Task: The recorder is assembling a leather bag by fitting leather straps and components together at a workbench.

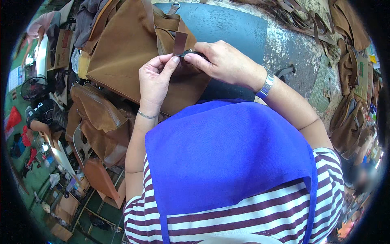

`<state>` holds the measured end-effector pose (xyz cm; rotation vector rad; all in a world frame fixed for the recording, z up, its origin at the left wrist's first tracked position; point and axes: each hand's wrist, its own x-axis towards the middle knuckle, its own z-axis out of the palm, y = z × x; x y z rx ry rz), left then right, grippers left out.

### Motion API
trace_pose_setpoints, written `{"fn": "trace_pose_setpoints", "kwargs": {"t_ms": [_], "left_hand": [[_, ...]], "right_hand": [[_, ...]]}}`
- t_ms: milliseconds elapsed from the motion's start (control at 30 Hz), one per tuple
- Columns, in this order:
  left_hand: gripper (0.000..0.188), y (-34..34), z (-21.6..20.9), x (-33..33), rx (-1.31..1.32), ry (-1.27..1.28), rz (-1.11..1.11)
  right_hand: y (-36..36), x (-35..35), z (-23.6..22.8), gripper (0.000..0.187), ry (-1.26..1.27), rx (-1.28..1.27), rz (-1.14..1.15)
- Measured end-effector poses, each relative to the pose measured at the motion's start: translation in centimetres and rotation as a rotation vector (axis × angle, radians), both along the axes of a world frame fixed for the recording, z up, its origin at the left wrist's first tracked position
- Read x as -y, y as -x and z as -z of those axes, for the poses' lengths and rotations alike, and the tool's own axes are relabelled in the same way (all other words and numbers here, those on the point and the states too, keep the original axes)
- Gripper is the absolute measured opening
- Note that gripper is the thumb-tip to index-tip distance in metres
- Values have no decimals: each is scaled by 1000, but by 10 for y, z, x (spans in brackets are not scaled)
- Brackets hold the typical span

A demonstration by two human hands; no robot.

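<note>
A large brown suede-like bag (pixel 122 57) lies in front of me on the table. My left hand (pixel 155 79) is closed, with thumb and fingers pinching the lower end of a dark brown leather strap (pixel 180 40) that stands up over the bag. My right hand (pixel 227 63) is closed around a small black-handled tool (pixel 200 54). Its tip meets the strap's lower end, close to my left thumb. The kind of tool cannot be made out, since my fingers cover most of it.
A dark blue-green mat (pixel 227 28) covers part of the worn tabletop (pixel 290 49). Loose straps (pixel 304 18) lie at the far right. More brown bags (pixel 349 118) are piled along the right edge. Another brown bag (pixel 99 110) sits at my left, above a cluttered green floor (pixel 24 179).
</note>
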<state>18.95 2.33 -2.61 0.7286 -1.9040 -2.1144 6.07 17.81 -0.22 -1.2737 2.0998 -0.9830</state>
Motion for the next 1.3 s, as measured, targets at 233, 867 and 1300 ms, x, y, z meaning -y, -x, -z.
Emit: {"fn": "trace_pose_setpoints", "kwargs": {"t_ms": [233, 867, 1300], "left_hand": [[13, 2, 0, -1, 52, 91, 20], [13, 5, 0, -7, 66, 179, 58], [17, 20, -10, -1, 76, 110, 61]], "right_hand": [[4, -5, 0, 43, 5, 88, 9], [4, -10, -1, 42, -7, 169, 20], [15, -21, 29, 45, 199, 562, 206]]}}
